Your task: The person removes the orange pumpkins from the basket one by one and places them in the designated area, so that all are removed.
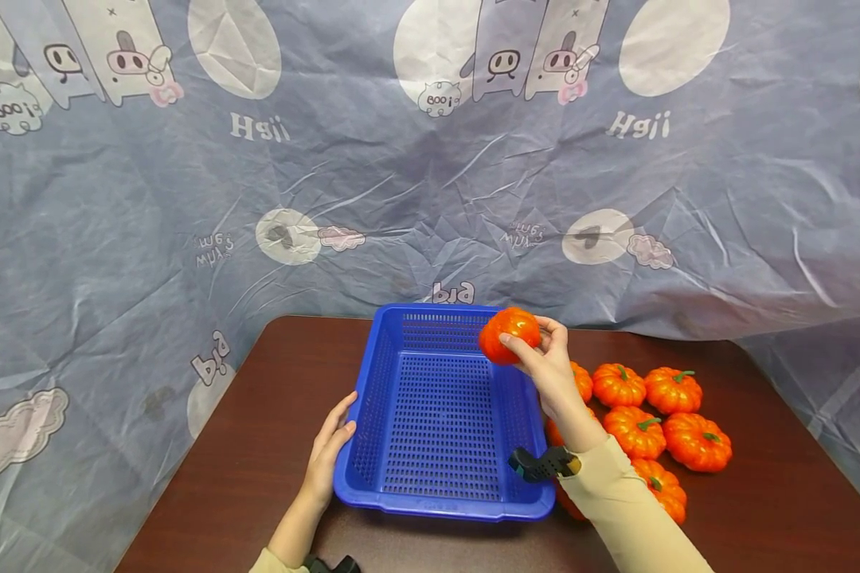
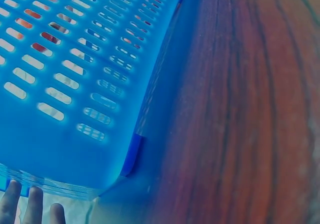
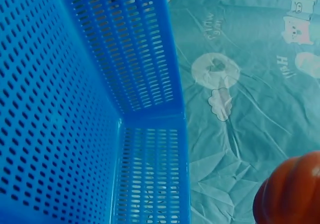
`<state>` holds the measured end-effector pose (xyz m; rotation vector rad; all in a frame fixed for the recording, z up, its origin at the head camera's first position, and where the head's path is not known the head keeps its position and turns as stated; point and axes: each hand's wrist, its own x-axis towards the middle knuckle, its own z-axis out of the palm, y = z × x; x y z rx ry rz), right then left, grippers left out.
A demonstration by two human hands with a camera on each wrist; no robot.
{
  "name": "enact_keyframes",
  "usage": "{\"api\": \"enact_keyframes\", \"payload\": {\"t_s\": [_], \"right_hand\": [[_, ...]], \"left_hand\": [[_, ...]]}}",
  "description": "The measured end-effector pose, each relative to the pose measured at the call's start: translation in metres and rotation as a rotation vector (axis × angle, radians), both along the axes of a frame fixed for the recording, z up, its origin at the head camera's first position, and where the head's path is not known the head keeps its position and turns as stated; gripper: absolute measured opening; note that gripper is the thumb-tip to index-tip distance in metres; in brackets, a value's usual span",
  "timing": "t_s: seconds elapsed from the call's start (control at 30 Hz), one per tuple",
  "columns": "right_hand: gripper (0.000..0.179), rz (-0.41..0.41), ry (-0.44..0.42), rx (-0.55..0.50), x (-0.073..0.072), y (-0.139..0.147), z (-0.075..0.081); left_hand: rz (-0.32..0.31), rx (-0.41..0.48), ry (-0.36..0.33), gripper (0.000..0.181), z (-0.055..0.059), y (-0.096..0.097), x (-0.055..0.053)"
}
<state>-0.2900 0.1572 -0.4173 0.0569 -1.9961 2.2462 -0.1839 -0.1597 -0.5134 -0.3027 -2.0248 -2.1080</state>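
Observation:
A glossy orange toy pumpkin [image 1: 505, 338] is raised over the back right corner of a blue plastic basket [image 1: 444, 506]. My right hand [image 1: 550, 366] pinches it between thumb and fingers. Part of that pumpkin [image 3: 295, 196] also shows low at the right of the right wrist view. The perforated basket floor is bare. Against the basket's left side rests my left hand [image 1: 326, 454], its fingers extended along the rim. In the left wrist view, the fingers [image 2: 34, 206] appear beside the perforated basket wall [image 2: 55, 146].
Several more orange pumpkins [image 1: 634, 432] with green stems sit on the brown table [image 1: 244, 446] just right of the basket, some partly hidden by the right arm. A wrinkled grey-blue printed cloth [image 1: 416, 175] hangs behind the table.

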Motion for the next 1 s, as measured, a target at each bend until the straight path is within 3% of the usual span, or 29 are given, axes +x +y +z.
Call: {"api": "enact_keyframes", "payload": {"t_s": [0.07, 0.27, 0.43, 0.5, 0.53, 0.7, 0.9, 1.0], "right_hand": [[0.072, 0.036, 0.043, -0.031, 0.000, 0.008, -0.009], [0.072, 0.083, 0.178, 0.007, -0.027, 0.046, -0.071], [0.069, 0.103, 0.192, -0.079, -0.008, 0.065, -0.067], [0.069, 0.117, 0.182, -0.115, 0.006, 0.071, -0.056], [0.070, 0.095, 0.188, -0.089, -0.001, 0.080, -0.066], [0.063, 0.074, 0.199, -0.119, 0.029, 0.094, -0.036], [0.047, 0.013, 0.163, -0.149, 0.088, 0.084, 0.027], [0.041, 0.016, 0.173, -0.188, 0.102, 0.088, 0.032]], "left_hand": [[-0.002, 0.004, -0.001, 0.046, 0.000, 0.000, 0.000], [0.008, -0.009, -0.011, 0.046, 0.000, -0.001, 0.001], [0.011, -0.017, -0.026, 0.046, 0.001, 0.000, 0.002], [0.010, -0.014, -0.026, 0.046, 0.001, 0.000, 0.002], [0.008, -0.014, -0.025, 0.046, 0.001, 0.000, 0.002], [0.012, -0.009, -0.025, 0.046, 0.000, 0.000, 0.001], [0.012, -0.023, -0.026, 0.046, -0.001, -0.001, 0.001], [0.005, -0.012, -0.030, 0.046, 0.000, 0.000, 0.001]]}}
